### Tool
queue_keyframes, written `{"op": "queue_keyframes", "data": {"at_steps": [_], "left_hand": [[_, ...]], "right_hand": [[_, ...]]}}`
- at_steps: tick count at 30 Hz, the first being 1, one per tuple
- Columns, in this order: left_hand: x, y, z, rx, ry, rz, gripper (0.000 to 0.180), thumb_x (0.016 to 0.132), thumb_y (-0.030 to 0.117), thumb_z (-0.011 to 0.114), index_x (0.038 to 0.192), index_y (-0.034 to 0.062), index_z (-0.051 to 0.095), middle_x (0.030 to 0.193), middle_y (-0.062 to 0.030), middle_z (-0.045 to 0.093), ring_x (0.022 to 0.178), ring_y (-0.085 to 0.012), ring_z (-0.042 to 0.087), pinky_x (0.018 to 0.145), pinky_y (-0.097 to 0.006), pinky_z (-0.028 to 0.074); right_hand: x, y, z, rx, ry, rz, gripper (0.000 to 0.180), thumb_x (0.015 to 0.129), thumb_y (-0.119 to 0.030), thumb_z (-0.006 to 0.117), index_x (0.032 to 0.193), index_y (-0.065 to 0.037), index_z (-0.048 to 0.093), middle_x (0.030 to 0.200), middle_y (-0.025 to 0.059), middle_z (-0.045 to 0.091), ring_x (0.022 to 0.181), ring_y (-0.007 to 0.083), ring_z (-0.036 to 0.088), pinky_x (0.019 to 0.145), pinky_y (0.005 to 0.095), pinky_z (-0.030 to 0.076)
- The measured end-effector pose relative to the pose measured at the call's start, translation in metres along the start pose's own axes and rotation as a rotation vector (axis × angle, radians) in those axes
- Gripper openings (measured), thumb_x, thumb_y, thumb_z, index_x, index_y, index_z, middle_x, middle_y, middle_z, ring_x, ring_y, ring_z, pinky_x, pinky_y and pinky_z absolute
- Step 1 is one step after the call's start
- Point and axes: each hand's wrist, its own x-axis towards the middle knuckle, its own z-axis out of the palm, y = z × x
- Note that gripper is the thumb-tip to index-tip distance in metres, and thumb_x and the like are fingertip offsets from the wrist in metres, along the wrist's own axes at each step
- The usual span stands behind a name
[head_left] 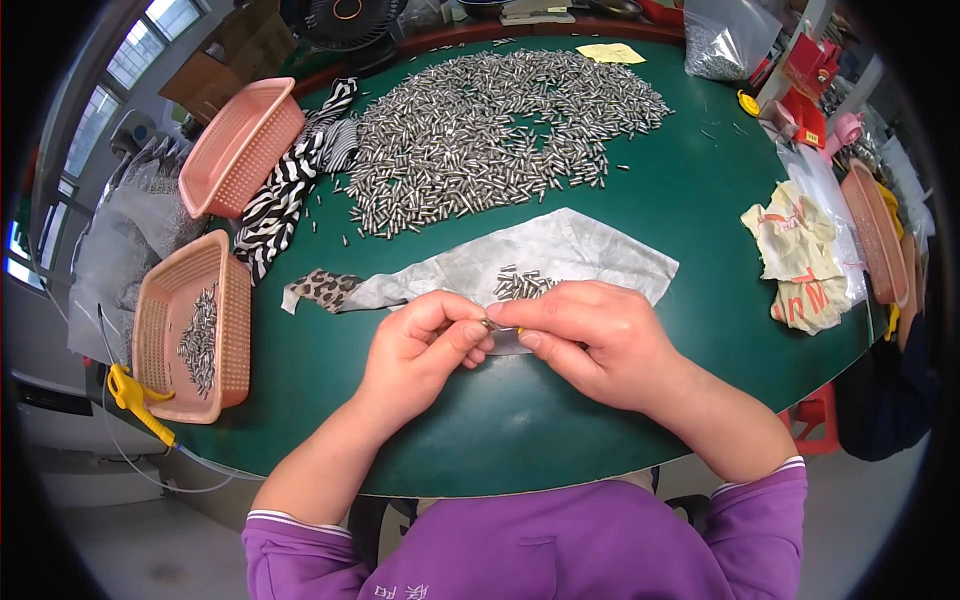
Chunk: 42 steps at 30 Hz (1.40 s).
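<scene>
I'm sitting at a green surface (450,430), its edge curving round in front of me, and a great heap of small metal parts (470,130) is covering the far middle. A yellow slip of paper (610,53) is lying at its back edge. Nearer me, a pale grey cloth (610,250) is spreading out, carrying a little pile of the parts (522,284).

Just at the cloth's near edge, my left hand (425,345) is pinching a small metal piece (487,323), thumb and forefinger closed on it. My right hand (600,335) is meeting it there, forefinger and thumb nearly together; whether they're gripping, I'm not able to tell.

Over on the left, two pink baskets are standing: the nearer basket (236,340) is holding more parts, and the farther basket (285,140) is leaning beside a zebra-striped cloth (275,210). A yellow air gun (130,390) is resting against the nearer one.

Out in the room, a black fan (350,20) is standing beyond the heap, a cardboard box (245,50) is sitting behind the baskets, and light is coming through windows (135,50). On my right, a printed cream cloth (800,250) is lying crumpled, and a red stool (818,420) is standing below.
</scene>
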Motion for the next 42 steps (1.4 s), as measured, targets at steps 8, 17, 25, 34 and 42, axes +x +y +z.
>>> {"op": "queue_keyframes", "data": {"at_steps": [8,17,25,34,42], "left_hand": [[-0.002,0.004,0.003,0.012,-0.064,-0.07,0.01,0.095,0.009,0.055,0.096,0.001,0.06,0.082,-0.003,0.063,0.072,-0.0077,0.058,0.066,-0.021,0.049],[-0.001,0.004,0.001,-0.048,-0.074,-0.06,0.011,0.095,0.009,0.055,0.098,0.0,0.061,0.084,-0.0033,0.063,0.073,-0.0077,0.058,0.069,-0.022,0.05],[-0.001,0.003,0.001,0.021,-0.058,0.037,0.009,0.094,0.008,0.056,0.097,-0.0001,0.059,0.09,-0.008,0.062,0.075,-0.0125,0.058,0.069,-0.026,0.05],[0.001,-0.004,0.001,0.048,-0.024,0.178,0.006,0.092,0.003,0.058,0.096,-0.0009,0.061,0.089,-0.0043,0.06,0.075,-0.01,0.059,0.068,-0.023,0.05],[0.002,-0.004,-0.001,0.111,-0.019,0.181,0.005,0.092,0.003,0.059,0.094,-0.0004,0.061,0.085,-0.004,0.061,0.073,-0.0095,0.059,0.066,-0.023,0.05]], "right_hand": [[0.002,-0.001,-0.002,-0.25,0.038,-0.092,0.034,0.075,-0.005,0.069,0.108,-0.014,0.069,0.078,0.0029,0.062,0.068,0.0194,0.061,0.058,0.0315,0.049],[0.004,0.002,-0.004,-0.324,0.147,-0.082,0.033,0.075,-0.013,0.069,0.108,-0.018,0.066,0.076,-0.0003,0.056,0.071,0.017,0.059,0.055,0.0308,0.048],[0.001,0.004,-0.015,-0.265,0.035,0.03,0.031,0.08,-0.023,0.07,0.108,-0.014,0.061,0.082,0.003,0.058,0.075,0.0234,0.061,0.06,0.0347,0.049],[0.002,-0.005,-0.007,-0.139,-0.008,-0.072,0.03,0.081,-0.021,0.066,0.111,-0.018,0.063,0.079,0.0017,0.058,0.071,0.0216,0.061,0.059,0.0332,0.049],[0.001,-0.001,-0.004,-0.131,0.037,-0.119,0.03,0.08,-0.018,0.066,0.111,-0.019,0.065,0.075,0.0002,0.059,0.068,0.0204,0.06,0.057,0.0318,0.049]]}}
